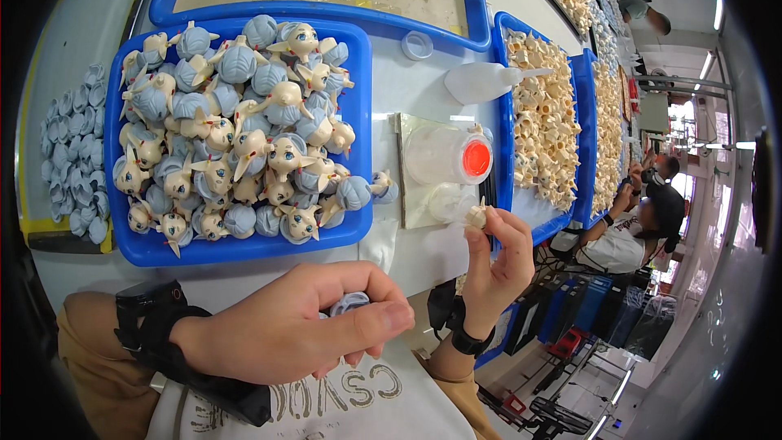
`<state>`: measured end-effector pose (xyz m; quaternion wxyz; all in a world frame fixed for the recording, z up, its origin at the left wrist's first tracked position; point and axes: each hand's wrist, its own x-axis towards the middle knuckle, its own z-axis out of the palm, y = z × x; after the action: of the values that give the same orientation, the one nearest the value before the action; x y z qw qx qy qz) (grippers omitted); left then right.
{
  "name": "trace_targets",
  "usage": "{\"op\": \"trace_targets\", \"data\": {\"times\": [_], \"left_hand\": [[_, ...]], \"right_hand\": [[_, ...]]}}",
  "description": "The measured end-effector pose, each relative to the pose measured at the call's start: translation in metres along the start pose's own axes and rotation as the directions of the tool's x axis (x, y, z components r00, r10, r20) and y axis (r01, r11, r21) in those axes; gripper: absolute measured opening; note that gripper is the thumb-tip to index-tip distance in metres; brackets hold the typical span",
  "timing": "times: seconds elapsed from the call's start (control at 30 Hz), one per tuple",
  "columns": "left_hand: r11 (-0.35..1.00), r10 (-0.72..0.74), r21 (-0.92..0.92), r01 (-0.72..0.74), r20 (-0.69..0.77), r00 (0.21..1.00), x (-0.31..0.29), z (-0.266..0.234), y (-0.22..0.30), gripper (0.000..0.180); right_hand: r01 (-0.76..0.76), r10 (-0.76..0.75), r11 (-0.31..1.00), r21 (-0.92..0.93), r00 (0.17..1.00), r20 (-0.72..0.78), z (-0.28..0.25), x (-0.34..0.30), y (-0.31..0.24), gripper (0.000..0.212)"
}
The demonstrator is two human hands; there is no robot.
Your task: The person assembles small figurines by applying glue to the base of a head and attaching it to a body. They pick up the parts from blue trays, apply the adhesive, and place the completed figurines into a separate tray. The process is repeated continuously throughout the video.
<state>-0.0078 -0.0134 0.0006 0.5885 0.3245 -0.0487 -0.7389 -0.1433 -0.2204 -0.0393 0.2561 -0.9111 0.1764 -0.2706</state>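
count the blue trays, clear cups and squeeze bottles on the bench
blue trays: 4 in view, counting the partly cropped ones
clear cups: 2, the second smaller
squeeze bottles: 1
total: 7

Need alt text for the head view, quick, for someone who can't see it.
The left hand grips a blue-grey hair piece while the right hand pinches a small beige part, in front of a blue tray heaped with doll heads.

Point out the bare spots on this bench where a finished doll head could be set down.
Bare white bench shows between the blue tray of doll heads and the squeeze bottle, around a small clear cap. The tray itself and the tray of cream parts are packed.
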Motion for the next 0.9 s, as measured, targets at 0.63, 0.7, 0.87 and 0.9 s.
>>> {"op": "trace_targets", "data": {"times": [0.63,0.7,0.87,0.9], "left_hand": [[1.000,0.005,0.013,-0.005,-0.001,1.000,0.001,0.000,-0.002,0.029],[1.000,0.000,0.011,0.000,0.008,1.000,0.000,-0.001,-0.001,0.031],[0.998,0.011,0.066,-0.011,0.001,1.000,0.001,0.001,-0.002,0.034],[0.996,0.032,0.081,-0.030,-0.020,0.999,0.001,0.001,-0.002,0.034]], "right_hand": [[0.060,-0.063,0.997,0.055,0.997,0.040,-0.002,0.005,0.003,0.023],[0.055,-0.057,0.998,0.025,0.995,0.079,-0.005,0.009,-0.002,0.022],[0.069,-0.048,0.993,-0.091,0.977,0.208,-0.012,0.027,-0.019,0.022],[0.062,-0.036,0.992,-0.109,0.974,0.223,-0.012,0.030,-0.022,0.023]]}}
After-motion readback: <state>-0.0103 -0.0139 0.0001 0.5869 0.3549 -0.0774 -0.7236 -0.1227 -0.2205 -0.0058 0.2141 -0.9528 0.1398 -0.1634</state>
